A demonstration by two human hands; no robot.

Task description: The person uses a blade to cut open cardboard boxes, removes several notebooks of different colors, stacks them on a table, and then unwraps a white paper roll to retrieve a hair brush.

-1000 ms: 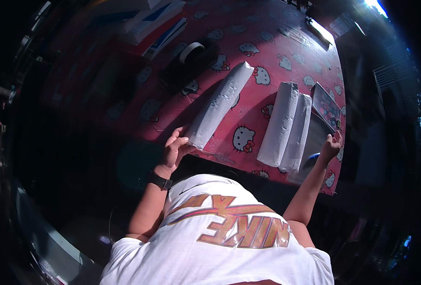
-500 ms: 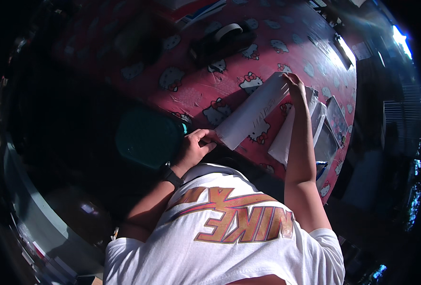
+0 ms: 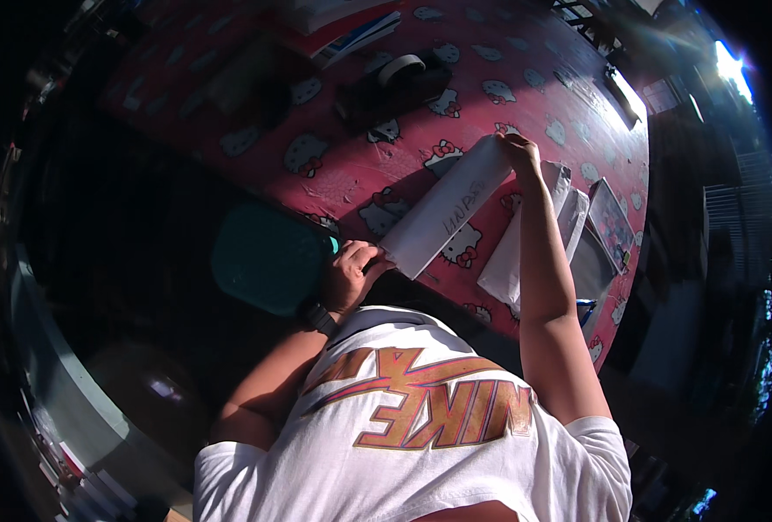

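Observation:
A long white folded paper packet (image 3: 445, 207) with handwriting on it lies slantwise at the near edge of the table. My left hand (image 3: 353, 268), a dark watch on its wrist, pinches the packet's near left end. At the far end, my right hand (image 3: 521, 155) has its fingers closed on the upper corner. To the right of the packet, partly behind my right forearm, lie more white paper packets (image 3: 506, 261). What is inside the packets is hidden.
The table has a pink patterned cover (image 3: 334, 187). On it stands a black tape dispenser (image 3: 386, 97) with a pale roll. Folders or books (image 3: 360, 36) lie at the back, and a flat picture-covered item (image 3: 610, 217) at right. A teal seat-like object (image 3: 268, 261) is at left.
The packet's near end and my left hand have shifted slightly left. My right fingers have closed more tightly on the far corner. The whole view has moved a little.

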